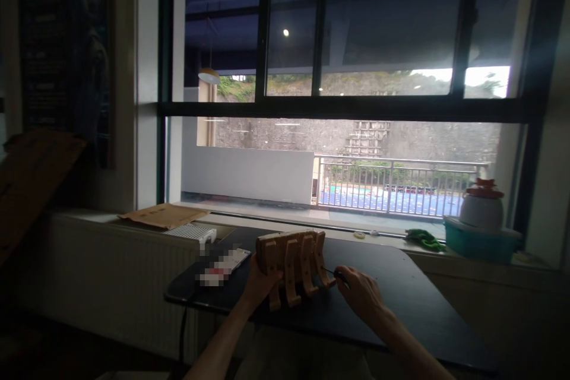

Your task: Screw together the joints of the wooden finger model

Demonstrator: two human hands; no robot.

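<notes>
A wooden rack with several curved hooks (291, 270) is tilted above the dark table, its hook ends pointing down towards me. My left hand (260, 282) is closed around the rack's left end, the thumb lying across the leftmost hook. In my right hand (363, 294) is a screwdriver (340, 275) with a dark handle. Its thin shaft points left and reaches the rightmost hook; whether the tip sits in a screw is too small to tell. Dark small holes or screw heads dot the hooks.
The black table (392, 309) stands against the window sill. A blurred-out flat item (225, 267) lies left of the rack. On the sill are brown cardboard (164, 215), a roll of tape (358, 235), a green cloth (423, 240) and a teal tub (481, 240) bearing a white container (481, 211).
</notes>
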